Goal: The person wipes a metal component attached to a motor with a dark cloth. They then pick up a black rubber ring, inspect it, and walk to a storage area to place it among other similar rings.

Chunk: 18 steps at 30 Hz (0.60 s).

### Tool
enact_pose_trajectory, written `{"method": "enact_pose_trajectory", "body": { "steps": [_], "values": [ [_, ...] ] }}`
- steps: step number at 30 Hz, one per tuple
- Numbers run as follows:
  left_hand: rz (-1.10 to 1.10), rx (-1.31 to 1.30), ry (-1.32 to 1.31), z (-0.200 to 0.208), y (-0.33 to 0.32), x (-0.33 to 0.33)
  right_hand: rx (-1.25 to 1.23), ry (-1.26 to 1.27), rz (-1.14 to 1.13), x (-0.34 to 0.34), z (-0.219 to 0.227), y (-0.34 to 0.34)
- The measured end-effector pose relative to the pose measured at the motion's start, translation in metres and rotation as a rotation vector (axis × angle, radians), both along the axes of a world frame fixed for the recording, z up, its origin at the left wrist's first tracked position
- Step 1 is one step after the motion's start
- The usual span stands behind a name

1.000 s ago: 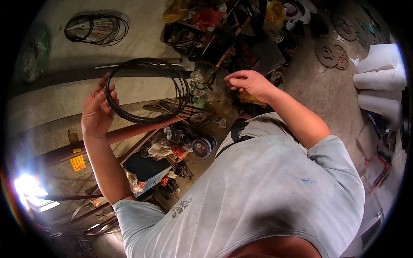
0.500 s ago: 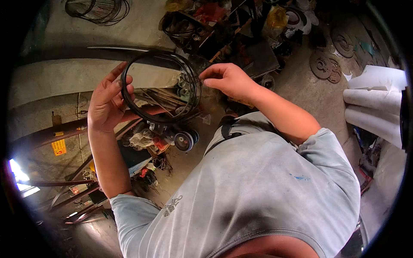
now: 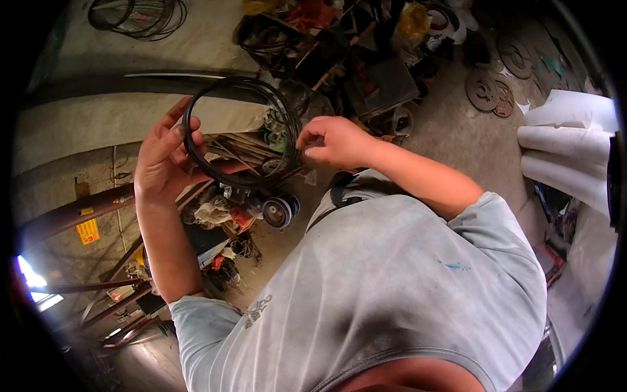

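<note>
A round coil of thin black wire [image 3: 240, 181] with several loops stands up in front of me, its ring facing me. My left hand [image 3: 163, 153] grips the coil's left side between thumb and fingers. At the coil's right side is my right hand [image 3: 334, 142], its fingers curled in a pinch against the outer loops. The fingertips there are partly hidden, so how much wire lies between them is hard to see. The loops sit close together at the left and spread slightly apart at the right.
Beyond the coil runs a pale ledge [image 3: 85, 124]. Behind it lie a wire basket-like bundle [image 3: 140, 18] and a heap of clutter with a dark box [image 3: 384, 85]. White rolls [image 3: 565, 140] stand at right, near round metal plates [image 3: 483, 91]. A spool-like wheel [image 3: 277, 212] sits below the coil.
My right hand has moved down along the coil's right side, and its fingers have curled in more. My left hand keeps its hold. The view has shifted slightly.
</note>
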<state>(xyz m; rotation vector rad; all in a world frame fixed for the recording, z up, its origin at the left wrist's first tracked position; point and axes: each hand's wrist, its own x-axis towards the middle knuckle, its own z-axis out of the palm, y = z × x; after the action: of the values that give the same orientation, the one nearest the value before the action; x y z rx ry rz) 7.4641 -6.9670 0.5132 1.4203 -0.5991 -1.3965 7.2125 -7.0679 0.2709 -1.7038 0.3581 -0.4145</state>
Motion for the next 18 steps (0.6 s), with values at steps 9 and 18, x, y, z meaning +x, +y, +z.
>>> {"method": "enact_pose_trajectory", "body": {
  "steps": [9,18],
  "values": [
    [0.024,-0.046,-0.002,-0.004,0.013,0.01,-0.233,-0.025,-0.065,0.013,-0.02,0.031],
    [0.098,-0.034,-0.035,-0.011,0.026,0.014,-0.278,-0.141,-0.082,0.024,-0.031,0.041]
  ]
}}
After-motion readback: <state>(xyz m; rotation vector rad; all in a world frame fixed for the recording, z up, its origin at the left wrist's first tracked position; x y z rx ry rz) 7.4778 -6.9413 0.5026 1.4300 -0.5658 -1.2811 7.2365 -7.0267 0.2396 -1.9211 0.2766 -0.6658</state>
